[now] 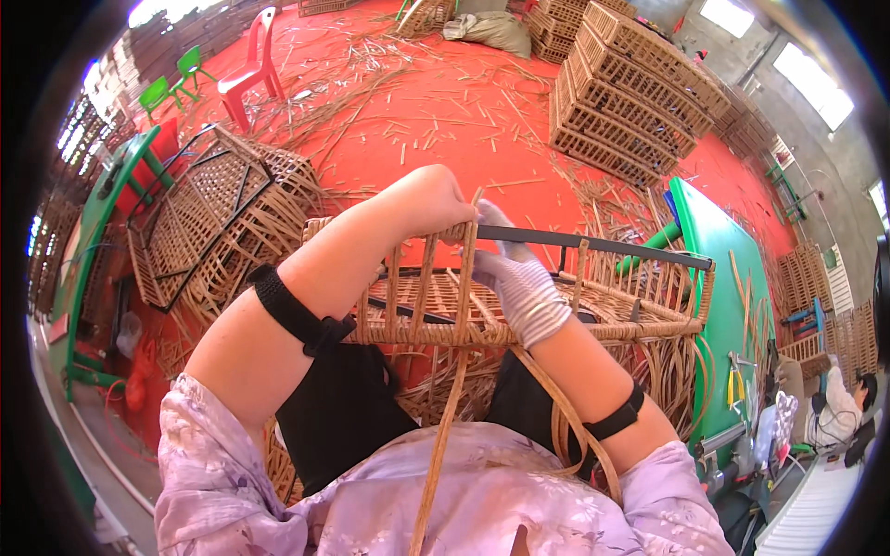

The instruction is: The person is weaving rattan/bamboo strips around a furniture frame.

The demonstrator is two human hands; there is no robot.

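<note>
A partly woven rattan basket [593, 332] with a black metal rim bar [556, 238] lies across my lap. My left hand [439, 199], bare, is closed at the rim, on a flat rattan strip [465, 278] that passes over the bar. Opposite it, my right hand [521, 287] wears a pale striped glove. Its fingers reach behind the bar and its thumb stays in front, both meeting the same strip; the fingertips are partly hidden. One loose rattan length [440, 431] trails down over my clothing, and another [579, 431] curls beside my right forearm.
Stacked rattan baskets [635, 97] stand at the far right. Another black-framed basket [218, 213] lies at left, near a red chair [252, 69]. A green board [732, 306] is close on my right. Rattan scraps litter the red floor [417, 102].
</note>
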